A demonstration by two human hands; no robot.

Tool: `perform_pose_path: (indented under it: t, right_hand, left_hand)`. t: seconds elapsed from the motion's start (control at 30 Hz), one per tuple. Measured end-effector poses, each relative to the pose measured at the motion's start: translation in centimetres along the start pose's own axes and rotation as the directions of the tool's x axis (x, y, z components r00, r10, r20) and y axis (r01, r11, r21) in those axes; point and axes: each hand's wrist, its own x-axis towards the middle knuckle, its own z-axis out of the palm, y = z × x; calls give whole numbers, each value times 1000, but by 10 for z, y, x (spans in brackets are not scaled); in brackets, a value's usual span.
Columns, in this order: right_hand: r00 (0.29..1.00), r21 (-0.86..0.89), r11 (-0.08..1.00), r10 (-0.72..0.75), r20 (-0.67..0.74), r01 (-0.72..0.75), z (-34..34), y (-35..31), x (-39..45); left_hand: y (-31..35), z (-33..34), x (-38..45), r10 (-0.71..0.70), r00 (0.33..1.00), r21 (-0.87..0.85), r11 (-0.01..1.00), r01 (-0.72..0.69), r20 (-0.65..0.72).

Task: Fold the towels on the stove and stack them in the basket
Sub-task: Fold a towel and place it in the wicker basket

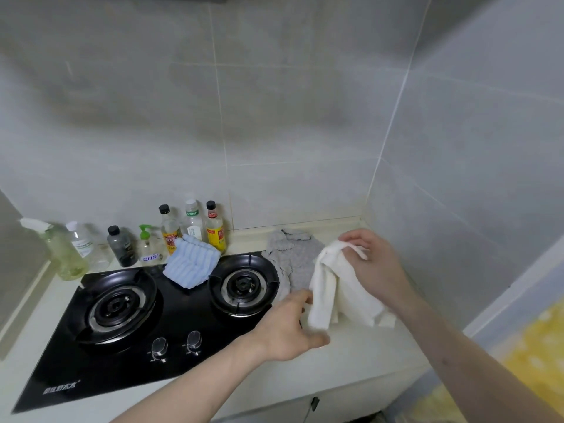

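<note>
Now holding the white towel (pixel 341 288) up by a top corner, pinched in the right hand (pixel 374 264), just to the right of the stove (pixel 100 370). Hanging in loose folds, lower edge bunched on the counter (pixel 360 361) beside the stove. Left hand (pixel 290 328) reaching in at the towel's lower left edge, fingers loosely spread; hard to tell from this angle whether already gripping the cloth or only touching it.

Best to find the second corner first: slide the left fingers along the hanging edge until the corner comes to hand, then pinch it. Lift both corners level and shake once to let the folds drop out. Lay flat on the bare counter right of the stove, not over the burner (pixel 244 285), and keep clear of the knobs (pixel 177 343) at the stove's front. Bring corner to corner, smooth with a flat palm, fold again to a neat square.

Grey towel (pixel 293 254) lying crumpled behind the white one, half over the stove's right edge. Blue striped towel (pixel 190 264) at the back of the stove, between the two burners, leaning toward the bottles (pixel 192 227) behind the stove. Both unfolded, so most of the task left. No basket in view; worth locating before the first fold is finished, so the square does not come undone in carrying.
</note>
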Motion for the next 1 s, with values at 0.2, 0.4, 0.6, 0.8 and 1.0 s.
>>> perform_pose_path:
  t: [0.2, 0.4, 0.6, 0.8, 1.0]
  right_hand:
    - [998, 33, 998, -56, 26, 55, -4, -24, 17]
    - [994, -43, 998, -48, 95, 52, -19, -26, 34]
    - [983, -196, 975, -70, 169, 103, -23, -43, 50]
    - [986, -321, 938, -85, 146, 129, -6, -67, 43]
    - [966, -32, 995, -86, 243, 96, 20, -113, 26]
  left_hand:
    - [6, -18, 1, -43, 953, -122, 993, 6, -301]
    - [6, -94, 1, -26, 885, -228, 969, -92, -465]
    - [29, -165, -5, 176, 949, 114, 982, -151, -262]
    - [78, -204, 6, 426, 857, 455, 849, -269, -290]
    - [131, -228, 24, 292, 862, 441, 893, -91, -414]
